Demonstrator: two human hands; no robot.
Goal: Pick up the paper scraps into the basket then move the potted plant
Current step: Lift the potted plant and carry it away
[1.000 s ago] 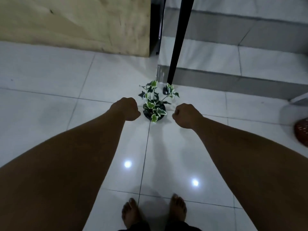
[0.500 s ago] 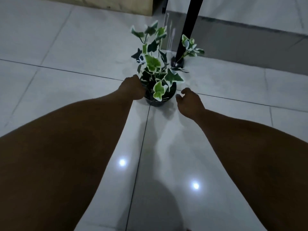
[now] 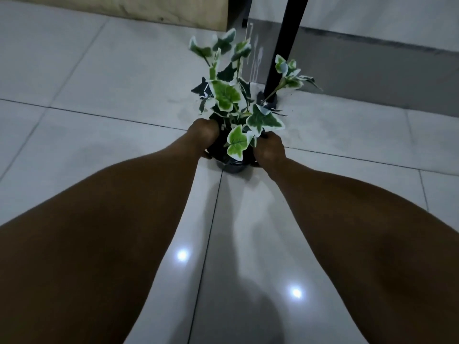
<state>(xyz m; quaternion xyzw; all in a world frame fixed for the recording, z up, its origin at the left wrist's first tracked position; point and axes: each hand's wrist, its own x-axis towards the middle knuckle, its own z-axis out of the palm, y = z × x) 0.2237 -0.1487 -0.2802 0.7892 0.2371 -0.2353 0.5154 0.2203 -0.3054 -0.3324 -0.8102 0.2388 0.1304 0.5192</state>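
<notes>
A potted plant point(image 3: 232, 100) with green, white-edged ivy leaves stands in a small black pot point(image 3: 232, 166) on the white tiled floor. My left hand point(image 3: 202, 136) is wrapped around the pot's left side. On the pot's right side my right hand point(image 3: 268, 150) grips it, partly under the leaves. Both forearms reach forward from the bottom of the view. No paper scraps or basket are in view.
A black pole point(image 3: 285, 43) stands just behind the plant, its foot point(image 3: 267, 99) on the floor. A grey step point(image 3: 372, 78) runs across the back right. At the back left stands a tan wooden panel point(image 3: 124, 8).
The view has come closer to the plant. Both hands went from loose fists beside the pot to closing on its two sides.
</notes>
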